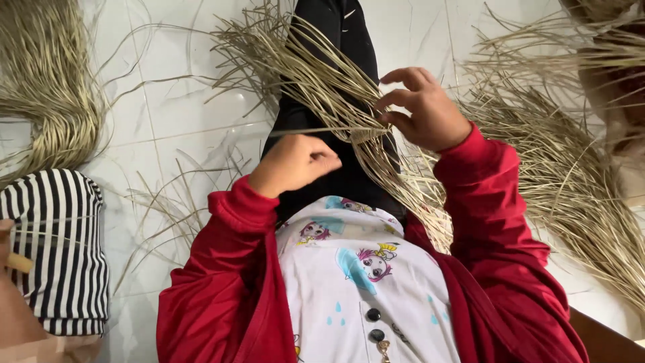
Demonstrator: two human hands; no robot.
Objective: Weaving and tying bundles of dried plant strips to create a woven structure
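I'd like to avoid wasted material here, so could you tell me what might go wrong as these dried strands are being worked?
1. The right hand pinches only a few dried strands at the crossing, while the left hand pulls one thin strand; it might snap or slip free.
2. Loose strands fan out over the dark trouser leg and the tiled floor, so they could tangle with the big pile alongside.

White marble-look tile floor [168, 101], grey grout lines, glossy under even light; wooden edge [605, 339] at corner.
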